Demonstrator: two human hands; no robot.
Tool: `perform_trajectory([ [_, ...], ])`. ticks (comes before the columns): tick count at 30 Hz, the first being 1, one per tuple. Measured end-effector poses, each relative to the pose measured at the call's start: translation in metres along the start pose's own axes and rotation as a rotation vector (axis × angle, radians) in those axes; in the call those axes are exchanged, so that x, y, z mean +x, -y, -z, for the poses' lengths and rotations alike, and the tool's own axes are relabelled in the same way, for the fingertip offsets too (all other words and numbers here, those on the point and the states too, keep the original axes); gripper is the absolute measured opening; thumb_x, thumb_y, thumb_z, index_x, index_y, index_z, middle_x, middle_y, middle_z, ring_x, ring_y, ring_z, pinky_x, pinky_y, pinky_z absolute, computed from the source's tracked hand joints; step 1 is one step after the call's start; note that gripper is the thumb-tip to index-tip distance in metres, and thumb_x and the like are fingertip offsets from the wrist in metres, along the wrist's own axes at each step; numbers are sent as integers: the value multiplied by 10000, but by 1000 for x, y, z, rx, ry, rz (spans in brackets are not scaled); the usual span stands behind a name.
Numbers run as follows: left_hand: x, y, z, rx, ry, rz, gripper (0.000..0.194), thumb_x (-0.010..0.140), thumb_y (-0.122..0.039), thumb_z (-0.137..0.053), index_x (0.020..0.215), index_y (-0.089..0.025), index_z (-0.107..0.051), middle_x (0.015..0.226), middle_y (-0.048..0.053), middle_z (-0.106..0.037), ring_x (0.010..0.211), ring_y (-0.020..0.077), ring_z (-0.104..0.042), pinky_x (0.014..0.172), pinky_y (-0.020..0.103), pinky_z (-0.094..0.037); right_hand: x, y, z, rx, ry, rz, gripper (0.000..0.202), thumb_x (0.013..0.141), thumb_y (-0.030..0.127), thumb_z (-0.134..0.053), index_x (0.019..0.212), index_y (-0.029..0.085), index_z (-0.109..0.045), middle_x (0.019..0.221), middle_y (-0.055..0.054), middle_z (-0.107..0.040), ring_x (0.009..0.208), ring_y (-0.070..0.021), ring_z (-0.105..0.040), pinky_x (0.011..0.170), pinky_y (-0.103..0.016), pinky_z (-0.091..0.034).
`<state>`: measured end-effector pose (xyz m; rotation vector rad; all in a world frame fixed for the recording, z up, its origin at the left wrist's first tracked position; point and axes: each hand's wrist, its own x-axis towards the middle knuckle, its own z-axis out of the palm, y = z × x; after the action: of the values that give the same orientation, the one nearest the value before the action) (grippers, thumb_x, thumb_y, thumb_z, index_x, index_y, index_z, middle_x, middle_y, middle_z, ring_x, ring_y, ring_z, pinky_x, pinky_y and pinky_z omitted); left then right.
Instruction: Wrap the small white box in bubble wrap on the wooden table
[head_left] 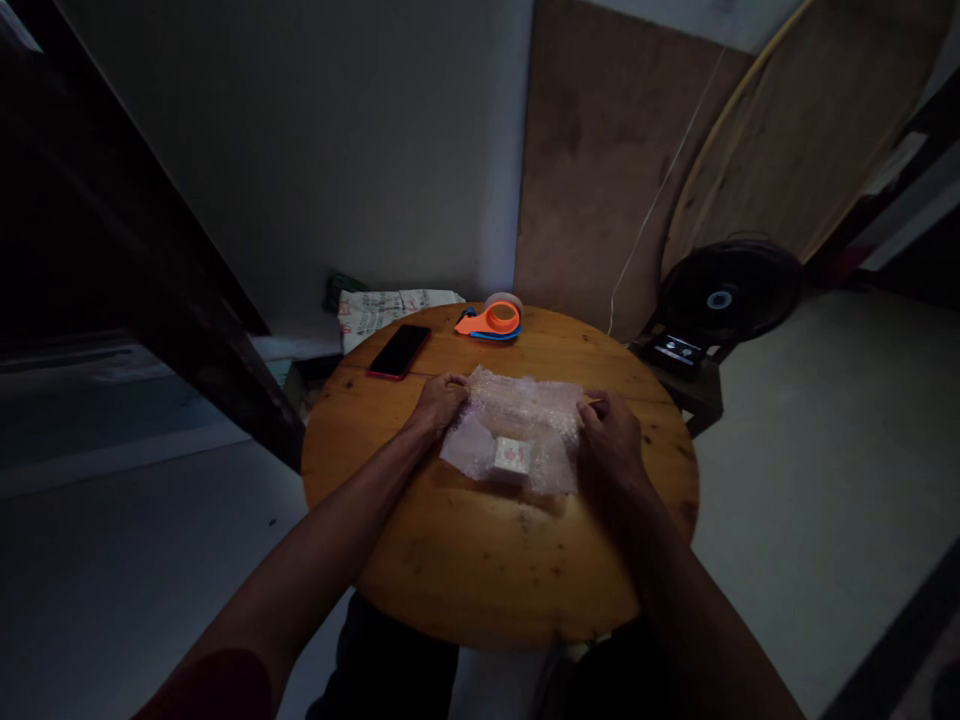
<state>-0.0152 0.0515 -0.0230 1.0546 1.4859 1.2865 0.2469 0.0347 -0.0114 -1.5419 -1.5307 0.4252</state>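
A sheet of clear bubble wrap [532, 405] lies spread on the round wooden table. On its near half rests a small white box [511, 457] with reddish print on top. My left hand [444, 400] pinches the sheet's left edge near the far corner. At the opposite edge, my right hand [611, 430] has its thumb and fingers closed on the wrap. Both hands stay apart from the box.
An orange and blue tape dispenser [495, 320] stands at the table's [480, 580] far edge. To its left lies a dark-screened phone [400, 352] in a red case. A black fan [720, 300] stands beyond the table on the right, and a wall rises behind.
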Motion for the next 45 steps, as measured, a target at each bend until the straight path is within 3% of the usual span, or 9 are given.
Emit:
perform_trajectory([
  [4,-1,-2,0,7,-6,-2,192,572,-196,-600,761,-166,-593,489,-57,-506,389,76,-397,396,190,-260,-18,34,9,147,-59,178,217,813,361,-565,949,226,-666,891,-66,-666,824,-228,-577,790,-357,-436],
  [8,-1,-4,0,2,7,10,237,580,-213,-611,811,-160,-602,525,-39,-553,420,93,-452,416,193,-298,-40,69,12,294,414,389,201,825,328,-589,980,276,-705,972,-59,-683,911,-236,-593,856,-367,-447],
  [10,-1,-4,0,5,18,13,243,587,-221,-614,823,-162,-604,536,-36,-562,434,98,-467,425,195,-310,-44,72,9,287,551,410,254,830,335,-587,1054,284,-696,1050,-55,-683,988,-248,-586,904,-388,-432],
  [15,0,-4,0,15,13,14,240,595,-206,-614,830,-160,-603,539,-34,-570,429,95,-465,431,195,-312,-37,47,3,93,493,311,303,834,379,-574,1101,284,-682,1045,-53,-700,968,-258,-599,897,-413,-421],
  [20,-4,-11,-2,26,17,29,246,600,-171,-579,844,-151,-601,539,-22,-579,432,109,-481,433,204,-324,-39,42,11,-10,510,397,221,804,299,-605,998,267,-705,915,-44,-711,827,-232,-620,799,-374,-435],
  [26,-7,-14,0,71,1,8,228,612,-150,-571,837,-144,-611,533,-31,-559,436,101,-465,430,199,-315,-63,72,36,36,1018,578,177,861,270,-560,976,279,-695,932,-14,-709,856,-191,-629,778,-298,-445],
  [30,-5,-12,0,73,6,15,245,630,-141,-568,872,-136,-600,550,-31,-561,451,97,-477,431,186,-322,-73,78,46,-6,1228,477,177,881,266,-527,962,238,-681,855,-9,-702,749,-154,-623,688,-251,-441],
  [40,-5,-11,0,159,26,-14,295,695,-129,-536,983,-113,-600,559,-43,-538,440,82,-448,420,177,-305,-73,70,34,-3,1170,379,128,878,215,-479,835,176,-593,741,12,-602,661,-107,-512,614,-220,-382],
  [45,-2,-7,1,198,50,-57,316,732,-162,-533,1041,-118,-585,565,-43,-538,432,80,-448,415,171,-307,-64,57,31,10,865,245,122,895,245,-444,843,192,-541,766,5,-581,685,-126,-518,611,-241,-405],
])
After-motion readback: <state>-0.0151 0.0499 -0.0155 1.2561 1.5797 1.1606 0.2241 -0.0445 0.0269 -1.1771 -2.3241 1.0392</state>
